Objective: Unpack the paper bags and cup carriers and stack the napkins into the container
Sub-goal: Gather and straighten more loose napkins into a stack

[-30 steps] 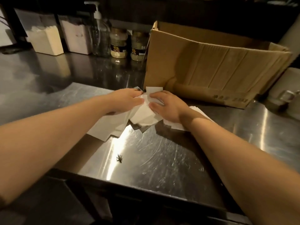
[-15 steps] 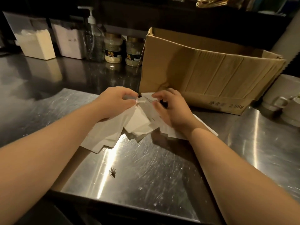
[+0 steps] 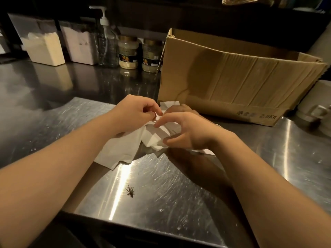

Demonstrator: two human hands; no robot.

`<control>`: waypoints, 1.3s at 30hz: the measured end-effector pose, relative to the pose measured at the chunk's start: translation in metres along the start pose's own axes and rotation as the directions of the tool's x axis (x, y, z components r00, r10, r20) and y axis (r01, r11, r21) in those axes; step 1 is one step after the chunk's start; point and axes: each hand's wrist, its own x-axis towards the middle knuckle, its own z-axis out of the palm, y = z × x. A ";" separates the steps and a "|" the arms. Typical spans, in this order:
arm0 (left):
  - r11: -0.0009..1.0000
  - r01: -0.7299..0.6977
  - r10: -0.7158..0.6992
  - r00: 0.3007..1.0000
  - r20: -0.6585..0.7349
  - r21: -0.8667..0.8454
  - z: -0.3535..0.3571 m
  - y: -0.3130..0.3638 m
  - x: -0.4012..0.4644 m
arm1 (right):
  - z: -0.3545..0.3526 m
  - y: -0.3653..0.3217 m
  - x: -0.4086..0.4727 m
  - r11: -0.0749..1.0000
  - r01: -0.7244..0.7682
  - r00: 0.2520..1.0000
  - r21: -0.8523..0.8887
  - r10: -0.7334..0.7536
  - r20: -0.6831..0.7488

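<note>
On the steel counter point(image 3: 179, 190), just in front of the cardboard box point(image 3: 241, 83), I have a loose pile of white napkins point(image 3: 157, 138) under both hands. My left hand point(image 3: 132, 113) sits over the near-left part of the pile with its fingers curled, the fingertips pinching at a napkin edge near the top. My right hand point(image 3: 189, 129) is cupped over the right side, index finger stretched toward the left hand and thumb tucked against the lower edge of the bundle, so it grips the napkins loosely. Some sheets fan out flat toward me on the left; others poke out behind, touching the box's foot.

I judge the step in hand to be gathering and squaring these napkins before they go into a container. To do it well I would pull the fanned sheets in with the left hand, tap the edges level against the counter, and keep the thumbs low so thin sheets do not slip out. A small dark insect-like speck point(image 3: 130, 191) lies on the counter nearer me; I would keep the paper away from it.

Printing on the box reads "2.5Kg" after characters I cannot make out. Two jars point(image 3: 128, 52) beside a pump bottle point(image 3: 105, 42) carry dark labels, too small to read.
</note>
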 end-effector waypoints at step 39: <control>0.818 0.164 0.050 0.934 0.353 -0.551 -0.019 0.024 -0.003 | -0.003 -0.010 0.006 0.573 0.179 0.898 0.800 0.237 -0.372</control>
